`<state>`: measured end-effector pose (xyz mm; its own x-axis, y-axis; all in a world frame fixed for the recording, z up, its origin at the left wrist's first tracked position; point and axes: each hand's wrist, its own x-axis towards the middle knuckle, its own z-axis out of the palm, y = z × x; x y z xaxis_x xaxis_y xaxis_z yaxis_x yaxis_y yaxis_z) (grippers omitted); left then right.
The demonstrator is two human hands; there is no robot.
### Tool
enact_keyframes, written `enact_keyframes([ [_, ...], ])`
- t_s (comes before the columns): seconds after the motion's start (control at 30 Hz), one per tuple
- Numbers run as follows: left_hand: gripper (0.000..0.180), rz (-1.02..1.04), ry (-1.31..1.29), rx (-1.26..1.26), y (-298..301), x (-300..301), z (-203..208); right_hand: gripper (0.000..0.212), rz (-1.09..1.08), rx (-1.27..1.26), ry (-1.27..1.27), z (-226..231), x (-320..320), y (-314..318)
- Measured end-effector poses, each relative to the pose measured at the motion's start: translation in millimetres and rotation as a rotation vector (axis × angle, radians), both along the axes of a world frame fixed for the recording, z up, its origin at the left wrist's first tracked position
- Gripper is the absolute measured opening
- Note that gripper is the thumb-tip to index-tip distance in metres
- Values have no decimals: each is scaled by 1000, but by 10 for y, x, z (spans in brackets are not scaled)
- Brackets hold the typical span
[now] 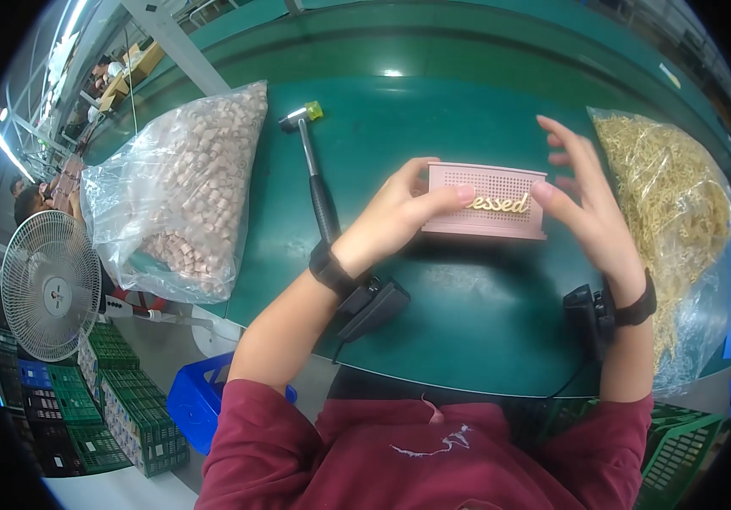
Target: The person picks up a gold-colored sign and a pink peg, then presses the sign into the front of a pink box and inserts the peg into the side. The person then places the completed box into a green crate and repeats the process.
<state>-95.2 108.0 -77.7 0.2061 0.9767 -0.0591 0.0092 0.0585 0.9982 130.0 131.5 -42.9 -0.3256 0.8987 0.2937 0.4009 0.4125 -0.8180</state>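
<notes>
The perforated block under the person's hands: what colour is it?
Pale pink, with a gold cut-out piece on its face; the block shows best in the head view.

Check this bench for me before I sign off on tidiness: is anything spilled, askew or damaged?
Nothing stands out. Both clear bags, pink pieces and gold pieces, hold their contents, the hammer lies flat on the green table, and the pink perforated block looks intact between the left hand and right hand.

A factory assembly line: long green conveyor-belt tabletop (433, 110), bulging clear plastic bags of small parts (187, 187), stacked green plastic crates (119, 399).
</notes>
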Motion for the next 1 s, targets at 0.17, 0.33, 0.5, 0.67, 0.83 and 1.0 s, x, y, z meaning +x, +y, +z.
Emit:
enact_keyframes([
  [0.17,82,36,11,-5,26,-1,-41,74,194,-607,130,-220,47,127],
  [0.33,94,38,74,27,22,-60,-51,78,226,-604,276,-308,-77,106],
  [0.5,106,8,240,97,30,-128,-31,86,296,-557,315,-409,-167,83],
  [0.67,99,-29,372,125,-6,-183,-15,92,280,-395,348,-544,-192,79],
  [0.83,108,-23,412,135,-18,-198,37,90,266,-305,299,-585,-233,53],
  [1.0,102,-23,378,181,-41,-163,27,87,229,-312,296,-539,-279,-22],
])
